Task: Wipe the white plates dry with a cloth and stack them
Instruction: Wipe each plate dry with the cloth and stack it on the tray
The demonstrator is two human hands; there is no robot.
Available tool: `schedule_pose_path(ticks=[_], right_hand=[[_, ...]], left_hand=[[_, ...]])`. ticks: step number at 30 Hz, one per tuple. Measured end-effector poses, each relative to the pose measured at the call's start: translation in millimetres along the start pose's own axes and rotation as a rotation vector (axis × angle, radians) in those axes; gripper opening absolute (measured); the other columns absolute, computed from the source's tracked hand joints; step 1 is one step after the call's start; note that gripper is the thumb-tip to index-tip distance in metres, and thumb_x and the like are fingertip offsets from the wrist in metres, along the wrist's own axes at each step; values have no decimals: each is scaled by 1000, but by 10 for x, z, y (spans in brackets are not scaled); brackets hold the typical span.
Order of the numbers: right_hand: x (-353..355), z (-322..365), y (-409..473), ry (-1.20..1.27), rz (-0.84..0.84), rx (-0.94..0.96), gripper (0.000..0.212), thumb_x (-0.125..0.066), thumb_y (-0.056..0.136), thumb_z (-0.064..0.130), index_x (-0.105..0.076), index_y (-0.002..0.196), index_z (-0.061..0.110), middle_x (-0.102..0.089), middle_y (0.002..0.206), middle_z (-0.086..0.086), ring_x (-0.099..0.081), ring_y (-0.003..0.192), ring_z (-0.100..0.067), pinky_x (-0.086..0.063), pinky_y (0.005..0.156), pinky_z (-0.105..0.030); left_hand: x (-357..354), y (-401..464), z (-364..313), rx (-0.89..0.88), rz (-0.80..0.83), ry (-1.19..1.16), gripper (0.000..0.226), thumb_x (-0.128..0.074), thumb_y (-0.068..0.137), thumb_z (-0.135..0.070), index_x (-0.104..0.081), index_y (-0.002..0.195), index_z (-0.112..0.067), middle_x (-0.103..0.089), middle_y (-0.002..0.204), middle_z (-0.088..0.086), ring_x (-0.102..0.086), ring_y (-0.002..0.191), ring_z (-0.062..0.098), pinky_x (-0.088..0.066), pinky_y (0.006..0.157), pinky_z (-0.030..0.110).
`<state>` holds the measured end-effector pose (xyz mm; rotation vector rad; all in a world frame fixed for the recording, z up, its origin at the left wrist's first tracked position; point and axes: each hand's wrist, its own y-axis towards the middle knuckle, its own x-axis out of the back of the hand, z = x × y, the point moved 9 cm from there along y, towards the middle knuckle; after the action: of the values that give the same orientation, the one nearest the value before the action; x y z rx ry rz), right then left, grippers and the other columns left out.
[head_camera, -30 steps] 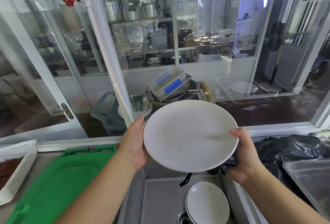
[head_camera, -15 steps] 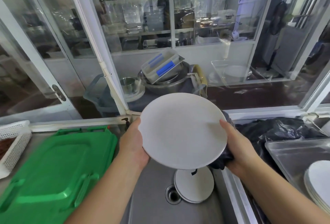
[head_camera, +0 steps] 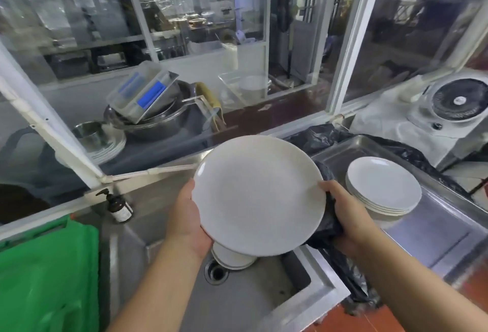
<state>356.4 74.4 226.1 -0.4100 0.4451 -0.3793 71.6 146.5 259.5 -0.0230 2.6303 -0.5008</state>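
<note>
I note that the held plate (head_camera: 258,195), gripped by the left hand (head_camera: 186,219) and the cloth-backed right hand (head_camera: 343,215), now sits further right than a second ago, near the stack of plates (head_camera: 383,186) in the steel tray (head_camera: 435,228).

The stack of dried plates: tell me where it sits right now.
In the head view, the stack of white plates sits on the metal tray at the right, just beyond the right hand and its dark cloth.
</note>
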Motion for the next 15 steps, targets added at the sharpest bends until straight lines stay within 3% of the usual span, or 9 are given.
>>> schedule_pose_path(ticks=[3,6,9,11,13,15], right_hand=[[477,-49,-223,33,-134,6,43,-85,63,38,-76,97,13,-76,93,-23,-74,75,-45,-58,73,-62],[962,0,-449,35,-247,52,63,-88,56,36,-72,111,10,-79,99,-22,-78,81,-42,-62,71,-52],[1422,121,-640,68,-309,128,42,-83,77,27,-71,115,13,-80,101,-18,-79,84,-39,-63,64,-44],[1737,203,-753,104,-351,174,24,-75,89,20,-71,112,15,-80,101,-17,-79,83,-36,-62,60,-41],[2053,278,-843,140,-396,201,21,-73,91,17,-73,112,14,-80,101,-16,-79,82,-36,-62,59,-39],[2374,351,-910,174,-437,212,22,-71,93,16,-72,114,11,-80,100,-16,-79,80,-35,-61,58,-38]], left_hand=[[-226,-19,312,92,49,-4,35,-52,105,-36,-83,111,-21,-81,112,7,-77,95,30,-63,70,41],[-552,-96,596,147,108,28,36,-54,106,-36,-80,121,-17,-80,116,10,-75,102,35,-63,81,48],[-944,-214,871,208,152,32,38,-54,105,-38,-77,127,-18,-78,124,13,-72,115,41,-57,102,58],[-1250,-284,1056,239,192,31,39,-51,106,-40,-77,128,-19,-79,120,11,-73,115,40,-62,93,52],[-1562,-353,1246,266,235,32,40,-49,108,-41,-78,127,-21,-80,119,9,-75,111,37,-64,80,45],[-1865,-417,1443,286,282,47,39,-49,107,-41,-80,122,-23,-80,121,9,-76,108,35,-64,79,43]])
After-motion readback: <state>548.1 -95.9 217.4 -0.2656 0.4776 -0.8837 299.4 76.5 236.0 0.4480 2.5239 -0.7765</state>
